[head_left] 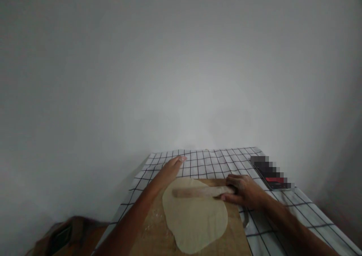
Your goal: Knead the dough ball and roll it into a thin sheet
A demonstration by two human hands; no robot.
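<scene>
A thin, uneven sheet of pale dough lies on a wooden board. Across its far part rests a wooden rolling pin, slightly blurred. My right hand is wrapped round the pin's right end, over the board's right edge. Beyond the far left edge of the dough is my left hand, fingers stretched out and pale at the tips, holding nothing that I can see. Whether it touches the dough or the cloth, I cannot tell.
A white cloth with a dark grid covers the table. At its right edge lies a dark, partly pixelated flat object with a red patch. A curved, shiny item shows beside the board. Brown furniture stands at lower left; a plain wall rises behind.
</scene>
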